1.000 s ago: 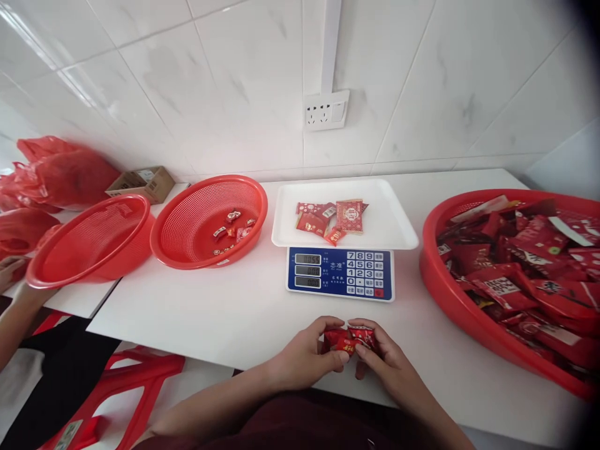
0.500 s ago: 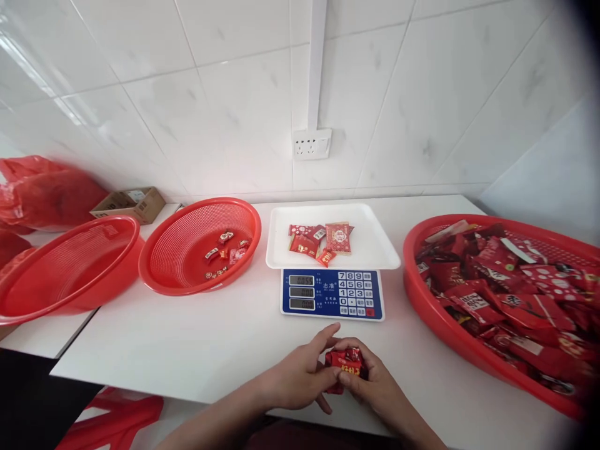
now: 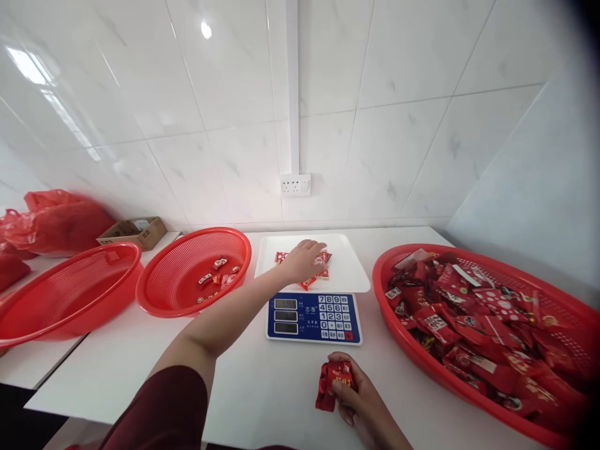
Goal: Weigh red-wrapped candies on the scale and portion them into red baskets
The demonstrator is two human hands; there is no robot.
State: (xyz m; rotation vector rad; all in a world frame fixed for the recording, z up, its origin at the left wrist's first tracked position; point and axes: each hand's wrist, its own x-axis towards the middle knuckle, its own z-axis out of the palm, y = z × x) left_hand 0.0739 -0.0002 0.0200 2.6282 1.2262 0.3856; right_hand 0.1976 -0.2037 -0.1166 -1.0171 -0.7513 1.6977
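My left hand (image 3: 304, 261) reaches over the white tray (image 3: 349, 275) of the scale, above several red candy packets (image 3: 323, 257). Its fingers point right and partly cover the packets; whether they grip one is hidden. Below the tray is the blue keypad panel (image 3: 312, 317) of the scale. Near the table's front edge, my right hand (image 3: 351, 390) is closed around red wrapped candies (image 3: 330, 384), held just above the white surface.
On the right stands a large red basket (image 3: 398, 331) full of red packets. A red basket (image 3: 159, 300) with several small candies is left of the scale. Farther left are another red basket (image 3: 112, 297), a cardboard box (image 3: 135, 234) and red bags (image 3: 65, 225).
My left hand has left the candies by my right hand and moved up over the scale tray. My right hand still holds them. The view has tilted up and shifted right.
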